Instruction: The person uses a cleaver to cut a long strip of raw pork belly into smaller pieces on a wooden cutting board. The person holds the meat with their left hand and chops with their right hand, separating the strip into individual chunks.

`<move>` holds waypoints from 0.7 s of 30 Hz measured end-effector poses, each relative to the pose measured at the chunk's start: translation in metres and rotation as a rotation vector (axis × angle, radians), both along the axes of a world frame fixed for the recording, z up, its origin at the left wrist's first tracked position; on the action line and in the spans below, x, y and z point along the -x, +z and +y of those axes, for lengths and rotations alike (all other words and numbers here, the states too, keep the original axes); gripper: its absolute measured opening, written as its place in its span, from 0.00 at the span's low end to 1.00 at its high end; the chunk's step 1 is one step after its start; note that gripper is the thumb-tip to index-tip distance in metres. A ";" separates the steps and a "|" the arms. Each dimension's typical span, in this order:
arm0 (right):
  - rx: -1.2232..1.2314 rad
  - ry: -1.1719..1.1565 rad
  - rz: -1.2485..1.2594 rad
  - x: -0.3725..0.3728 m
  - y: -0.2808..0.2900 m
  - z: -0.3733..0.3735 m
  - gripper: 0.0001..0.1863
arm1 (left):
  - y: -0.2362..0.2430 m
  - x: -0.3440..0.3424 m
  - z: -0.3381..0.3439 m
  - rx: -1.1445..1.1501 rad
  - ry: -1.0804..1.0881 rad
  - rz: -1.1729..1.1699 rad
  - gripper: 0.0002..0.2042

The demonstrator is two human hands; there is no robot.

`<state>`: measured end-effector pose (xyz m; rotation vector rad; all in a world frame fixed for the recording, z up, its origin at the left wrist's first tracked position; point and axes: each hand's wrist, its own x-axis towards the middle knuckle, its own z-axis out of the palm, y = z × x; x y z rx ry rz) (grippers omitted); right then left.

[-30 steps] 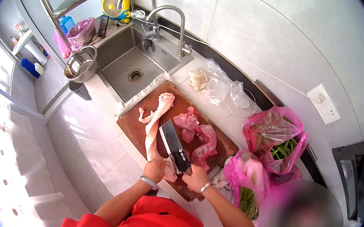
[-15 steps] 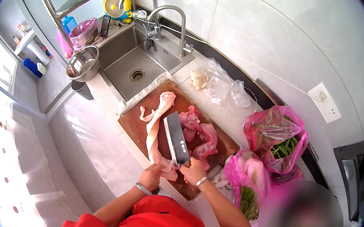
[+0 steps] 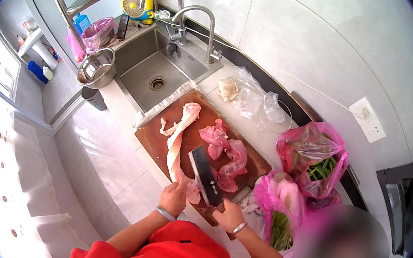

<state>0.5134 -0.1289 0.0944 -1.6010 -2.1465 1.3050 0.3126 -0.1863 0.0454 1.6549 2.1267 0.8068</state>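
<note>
My right hand (image 3: 229, 215) is closed round the handle of a cleaver (image 3: 204, 173), whose broad dark blade points away from me over the wooden cutting board (image 3: 154, 145). To the left of the blade lies a long pale strip of raw meat (image 3: 176, 143), with a pinker near end. My left hand (image 3: 174, 198) is closed on that strip close to its near end; the fingertips are partly hidden. Right of the cleaver rest pink pieces of raw meat, one farther back (image 3: 215, 136) and a longer one (image 3: 233, 168) nearer me.
Beyond the board is a steel sink (image 3: 144, 66) with two taps, and a steel bowl (image 3: 97, 68) beside it. Pink bags of vegetables (image 3: 313, 151) crowd the right side. Clear plastic bags (image 3: 250, 95) lie along the wall. A blurred round shape (image 3: 341, 251) stands at lower right.
My right hand and the cleaver have moved right and toward me, away from the pale strip. My left hand has shifted slightly farther up along the strip.
</note>
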 end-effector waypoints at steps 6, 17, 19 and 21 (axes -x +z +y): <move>0.105 -0.082 -0.038 -0.001 -0.005 -0.020 0.13 | 0.000 0.011 0.009 0.116 -0.217 0.212 0.13; 0.010 -0.070 -0.139 0.004 -0.021 -0.027 0.14 | -0.003 -0.012 0.032 0.162 -0.221 0.324 0.08; -0.014 -0.078 -0.130 0.006 -0.026 -0.025 0.15 | -0.002 -0.010 0.034 0.185 -0.245 0.343 0.07; -0.033 -0.076 -0.123 0.015 -0.029 -0.021 0.14 | -0.003 -0.006 0.033 0.183 -0.291 0.367 0.07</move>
